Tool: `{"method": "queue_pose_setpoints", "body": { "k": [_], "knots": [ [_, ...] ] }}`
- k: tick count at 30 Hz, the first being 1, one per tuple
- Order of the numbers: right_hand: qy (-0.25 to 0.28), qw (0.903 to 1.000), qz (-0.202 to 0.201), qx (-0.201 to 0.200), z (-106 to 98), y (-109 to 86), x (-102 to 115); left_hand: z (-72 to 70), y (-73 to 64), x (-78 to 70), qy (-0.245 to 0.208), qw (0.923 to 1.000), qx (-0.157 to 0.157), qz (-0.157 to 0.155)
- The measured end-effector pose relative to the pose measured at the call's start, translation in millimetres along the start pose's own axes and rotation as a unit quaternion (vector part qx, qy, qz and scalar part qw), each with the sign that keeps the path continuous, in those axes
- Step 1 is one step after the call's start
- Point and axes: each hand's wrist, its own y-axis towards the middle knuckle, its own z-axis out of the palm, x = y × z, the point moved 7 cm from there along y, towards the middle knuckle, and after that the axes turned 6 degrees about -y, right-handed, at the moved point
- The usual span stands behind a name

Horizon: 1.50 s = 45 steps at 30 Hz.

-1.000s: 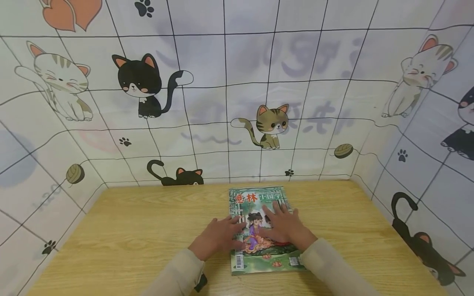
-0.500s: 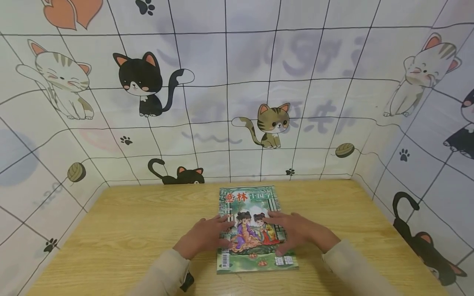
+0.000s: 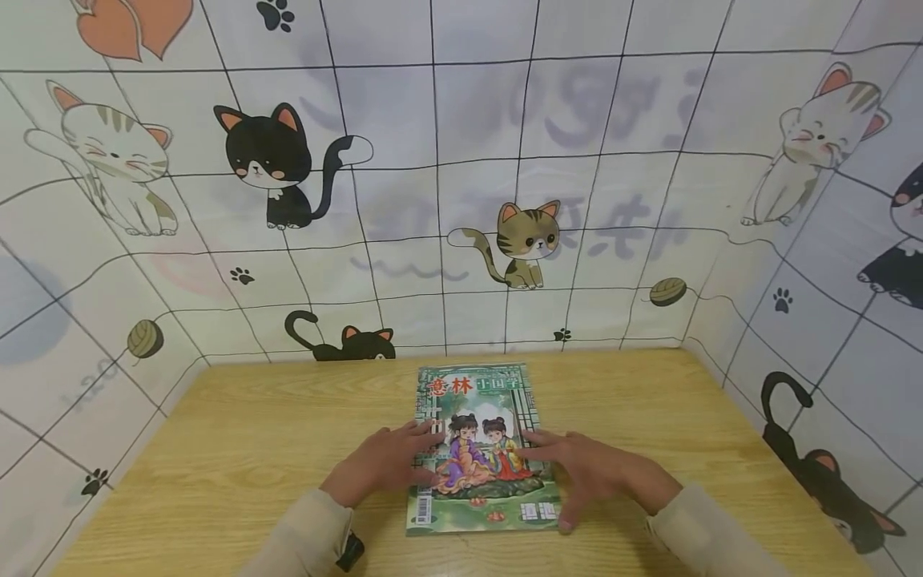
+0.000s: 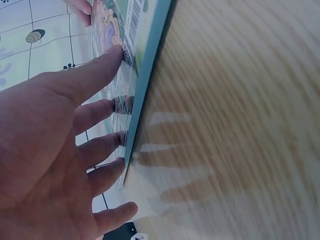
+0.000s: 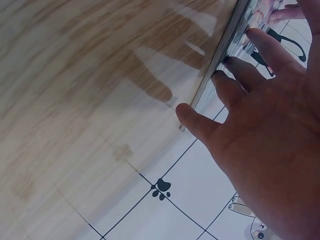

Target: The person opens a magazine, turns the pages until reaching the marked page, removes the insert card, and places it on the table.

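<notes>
The magazine [image 3: 481,449] lies flat, cover up, on the tabletop [image 3: 288,449], between the 2 hands. The left hand [image 3: 385,461] rests its fingertips on the cover's left edge; the right hand [image 3: 598,469] lies along the right edge. Neither grip is closed: fingers are spread, clasping nothing. The step in hand looks like positioning the magazine; the next move probably calls for light, even pressure from 2 sides.

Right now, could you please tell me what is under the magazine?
The magazine lies flat on the wood-grain table, which shows beyond its edges. The patch directly beneath is covered, so I cannot tell whether anything thin lies there.
</notes>
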Motion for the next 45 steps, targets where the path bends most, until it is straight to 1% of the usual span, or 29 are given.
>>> {"method": "queue_pose_setpoints", "body": {
  "k": [10, 14, 19, 26, 30, 32, 34, 36, 39, 41, 45],
  "knots": [
    [-0.014, 0.9996, -0.023, -0.007, -3.9, 7.9, 4.8, -0.3, -5.7, 8.0, -0.018, 0.9997, -0.012, 0.006],
    [-0.01, 0.9995, -0.029, -0.009, -3.9, 9.2, 3.4, 0.8, -6.9, 9.0, -0.026, 0.9995, -0.013, 0.009],
    [-0.003, 0.9991, -0.039, -0.016, -3.4, 7.4, 2.0, 1.3, -6.2, 8.9, -0.025, 0.9994, -0.017, 0.016],
    [0.01, 0.9994, -0.03, -0.013, -4.8, 7.5, 2.5, -0.4, -7.8, 6.9, -0.023, 0.9994, -0.015, 0.022],
    [0.012, 0.9993, -0.032, -0.013, -3.5, 7.8, 2.8, 0.8, -8.4, 7.9, -0.023, 0.9994, -0.012, 0.022],
    [0.009, 0.9992, -0.036, -0.017, -3.5, 7.4, 3.3, 1.9, -8.3, 7.3, -0.019, 0.9994, -0.016, 0.024],
    [0.01, 0.999, -0.04, -0.018, -3.1, 7.3, 3.6, 3.8, -8.4, 3.9, -0.006, 0.9992, -0.025, 0.031],
    [0.006, 0.999, -0.041, -0.019, -2.8, 7.4, 3.4, 7.6, -8.4, -2.8, 0.005, 0.9986, -0.031, 0.043],
    [-0.001, 0.9989, -0.042, -0.02, -3.0, 8.2, 3.0, 14.5, -9.4, -17.0, 0.011, 0.9979, -0.026, 0.058],
    [-0.01, 0.9988, -0.041, -0.022, -3.7, 8.8, 2.6, 18.1, -10.2, -27.0, 0.005, 0.9978, -0.019, 0.063],
    [-0.024, 0.9983, -0.045, -0.029, -5.3, 10.0, 2.7, 21.3, -12.2, -43.6, 0.007, 0.9969, -0.017, 0.076]
  ]
}}
